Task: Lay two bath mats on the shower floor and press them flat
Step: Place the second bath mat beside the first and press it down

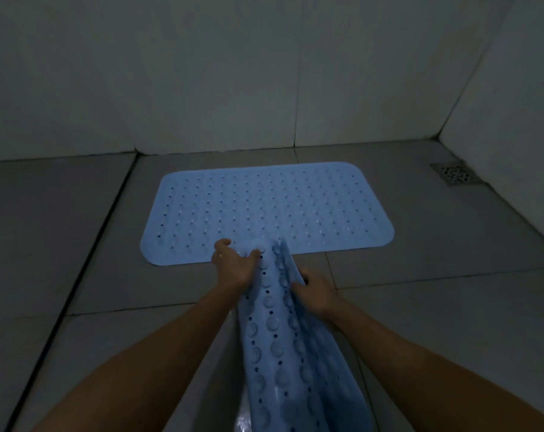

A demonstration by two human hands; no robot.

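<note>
One light blue bath mat (273,207) with rows of small holes lies flat on the grey tiled shower floor (61,244), close to the back wall. A second blue mat (283,344) is folded lengthwise, its suction-cup underside facing up, and runs from the bottom of the view to the flat mat's near edge. My left hand (236,263) grips its far end on the left side. My right hand (315,291) holds its right fold, fingers curled round the edge.
A square metal drain (455,173) sits in the floor's far right corner. Tiled walls (202,73) close the space at the back and right. A dark grout line (86,260) runs diagonally along the left of the floor.
</note>
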